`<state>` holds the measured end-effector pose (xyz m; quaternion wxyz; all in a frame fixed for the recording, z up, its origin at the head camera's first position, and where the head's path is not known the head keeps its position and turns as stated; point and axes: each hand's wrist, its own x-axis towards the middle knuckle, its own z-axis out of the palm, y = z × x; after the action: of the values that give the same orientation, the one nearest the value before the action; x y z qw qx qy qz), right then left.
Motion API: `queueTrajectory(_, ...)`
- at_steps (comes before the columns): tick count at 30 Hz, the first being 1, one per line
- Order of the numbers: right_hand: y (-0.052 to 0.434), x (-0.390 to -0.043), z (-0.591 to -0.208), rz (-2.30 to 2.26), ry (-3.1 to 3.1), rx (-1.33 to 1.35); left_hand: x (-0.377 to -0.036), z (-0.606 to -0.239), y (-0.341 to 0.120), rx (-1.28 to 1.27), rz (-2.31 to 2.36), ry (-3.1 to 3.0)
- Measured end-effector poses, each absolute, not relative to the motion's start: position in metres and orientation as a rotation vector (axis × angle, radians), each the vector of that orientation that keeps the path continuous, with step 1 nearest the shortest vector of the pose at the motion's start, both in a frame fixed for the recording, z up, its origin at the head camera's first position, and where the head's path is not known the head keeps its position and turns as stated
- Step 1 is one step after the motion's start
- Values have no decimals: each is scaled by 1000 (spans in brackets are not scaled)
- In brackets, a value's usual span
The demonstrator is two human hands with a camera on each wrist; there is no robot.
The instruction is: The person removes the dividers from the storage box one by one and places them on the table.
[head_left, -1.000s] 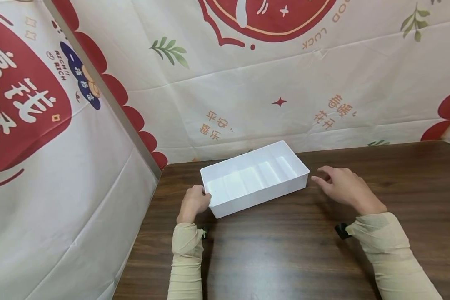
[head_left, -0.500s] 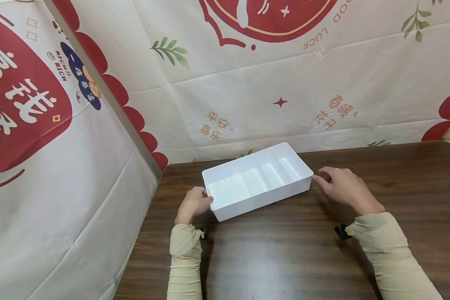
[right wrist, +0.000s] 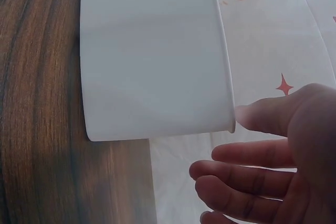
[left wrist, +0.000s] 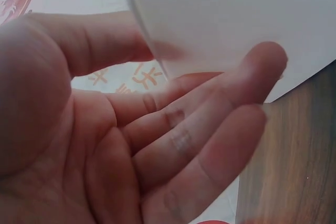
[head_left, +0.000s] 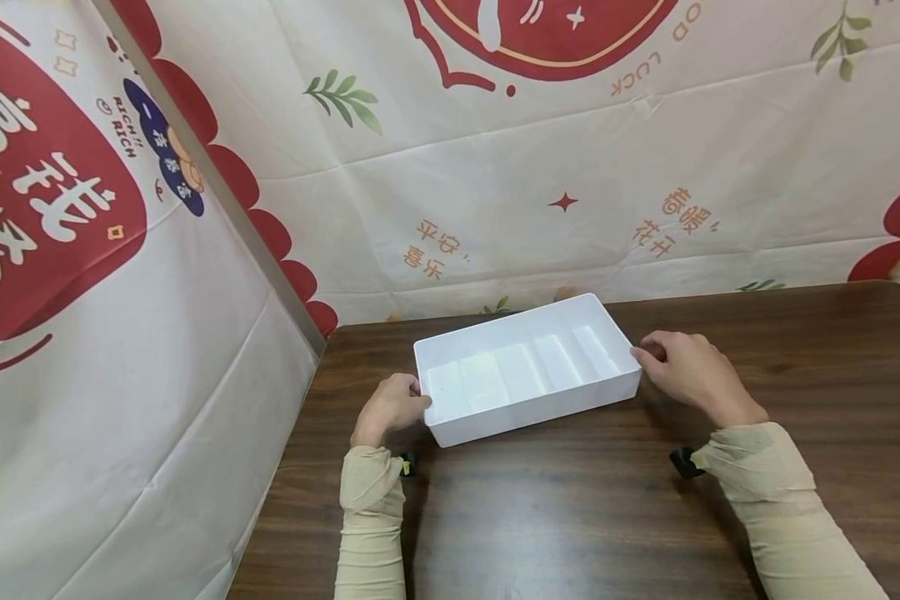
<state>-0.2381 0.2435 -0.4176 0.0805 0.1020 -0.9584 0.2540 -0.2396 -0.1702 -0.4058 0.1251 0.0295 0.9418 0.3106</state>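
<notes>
A white rectangular plastic storage box [head_left: 532, 416] with a ridged floor sits at a slant on the brown table. My left hand [head_left: 392, 408] pinches its left end, thumb over the rim. In the left wrist view the fingers [left wrist: 231, 148] press along the outside of the end wall [left wrist: 226, 14], while the thumb passes behind it. At the opposite end is my right hand [head_left: 693, 377], its thumb tip right at the rim's near corner. The right wrist view has the other fingers [right wrist: 247, 177] loosely bent, beyond the corner of the box [right wrist: 152, 61].
The wood-grain table [head_left: 570, 508] runs back to a white printed cloth [head_left: 495, 183] hung behind it. Another printed cloth [head_left: 142, 400] hangs along the left side. Small black devices sit at both wrists, under the beige sleeves [head_left: 371, 525].
The box has slid to the right and slightly toward me, with the left hand following a little. Its right end has come up to the right hand, which stays nearly in place.
</notes>
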Motion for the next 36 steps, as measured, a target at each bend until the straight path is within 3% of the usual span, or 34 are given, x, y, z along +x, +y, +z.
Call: queueTrajectory(36,249,-236,-403,726,-3030,402,-240,-405,-160,-37,979,2749)
